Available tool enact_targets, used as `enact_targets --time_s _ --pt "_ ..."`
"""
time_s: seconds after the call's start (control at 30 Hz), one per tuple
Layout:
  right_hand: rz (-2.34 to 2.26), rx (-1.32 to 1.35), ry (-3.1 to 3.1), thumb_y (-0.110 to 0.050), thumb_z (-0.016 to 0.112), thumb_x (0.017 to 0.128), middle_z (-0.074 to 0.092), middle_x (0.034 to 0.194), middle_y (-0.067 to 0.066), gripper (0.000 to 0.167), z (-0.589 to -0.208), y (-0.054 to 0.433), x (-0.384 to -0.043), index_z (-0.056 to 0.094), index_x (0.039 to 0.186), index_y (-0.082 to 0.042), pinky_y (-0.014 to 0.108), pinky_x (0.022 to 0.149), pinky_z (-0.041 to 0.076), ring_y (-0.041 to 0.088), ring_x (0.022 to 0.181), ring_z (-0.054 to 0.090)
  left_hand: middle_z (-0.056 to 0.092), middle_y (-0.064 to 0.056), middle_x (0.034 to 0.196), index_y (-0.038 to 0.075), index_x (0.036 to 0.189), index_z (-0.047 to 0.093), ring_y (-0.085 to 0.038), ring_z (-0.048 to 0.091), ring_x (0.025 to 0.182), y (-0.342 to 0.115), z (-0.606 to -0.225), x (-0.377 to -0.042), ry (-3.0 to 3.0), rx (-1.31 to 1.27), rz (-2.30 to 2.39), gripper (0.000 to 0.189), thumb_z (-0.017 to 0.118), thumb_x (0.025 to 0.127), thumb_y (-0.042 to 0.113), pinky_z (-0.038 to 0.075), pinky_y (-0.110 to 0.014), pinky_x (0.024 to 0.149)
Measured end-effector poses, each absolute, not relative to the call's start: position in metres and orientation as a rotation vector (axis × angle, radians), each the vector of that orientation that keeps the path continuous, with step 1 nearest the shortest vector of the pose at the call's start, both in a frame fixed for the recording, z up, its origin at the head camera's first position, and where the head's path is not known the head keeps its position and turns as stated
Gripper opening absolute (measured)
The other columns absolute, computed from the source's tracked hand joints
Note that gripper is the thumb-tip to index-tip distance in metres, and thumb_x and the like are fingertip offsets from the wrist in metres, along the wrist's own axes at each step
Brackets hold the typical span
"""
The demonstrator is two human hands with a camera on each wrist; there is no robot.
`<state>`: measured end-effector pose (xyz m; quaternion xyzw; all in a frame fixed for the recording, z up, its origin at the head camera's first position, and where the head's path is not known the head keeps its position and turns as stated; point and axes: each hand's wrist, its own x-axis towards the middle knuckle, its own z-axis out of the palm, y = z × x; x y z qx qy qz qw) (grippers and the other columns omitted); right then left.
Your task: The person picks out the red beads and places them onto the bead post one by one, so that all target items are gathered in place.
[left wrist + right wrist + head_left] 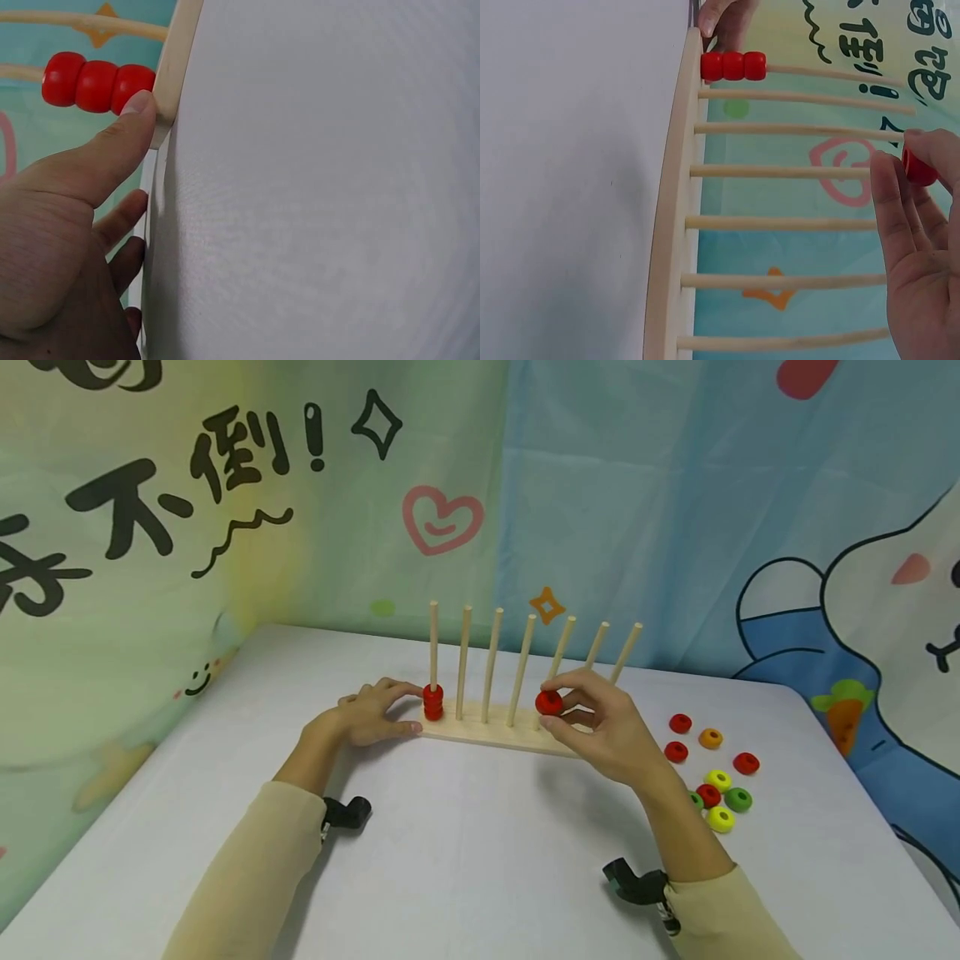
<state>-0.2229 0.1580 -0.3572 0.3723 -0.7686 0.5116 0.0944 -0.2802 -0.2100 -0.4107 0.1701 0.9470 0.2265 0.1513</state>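
Observation:
A wooden peg rack [487,735] stands on the table, its upright rods in a row. Three red beads [96,84] are threaded at the bottom of the leftmost rod. My left hand [367,712] holds the rack's left end, its thumb [124,142] on the base beside the lowest bead. Between thumb and fingertips, my right hand [600,722] pinches a red bead [549,702]. In the head view that bead overlaps the rods right of the middle; the right wrist view has it up near the rod tips, apart from the base.
Right of the rack lie several loose beads: red [746,763], orange [711,738], yellow [721,819] and green [738,800]. A printed cloth [600,510] hangs behind the white table [465,860]. Each wrist wears a black camera mount [348,812].

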Motion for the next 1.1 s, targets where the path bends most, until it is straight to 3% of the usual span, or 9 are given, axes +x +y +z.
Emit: enact_targets --time_s 1.1 --pt "1.571 1.183 -2.226 0.008 0.076 0.087 0.065 0.117 0.009 0.039 -0.351 0.119 -0.231 0.066 0.123 -0.003 0.03 0.081 0.061 0.022 0.093 0.07 0.033 -0.013 0.162 0.034 0.155 0.041 -0.041 0.04 0.136 -0.21 -0.41 -0.279 2.715 0.464 0.647 0.069 0.066 0.094 0.058 0.025 -0.073 0.11"
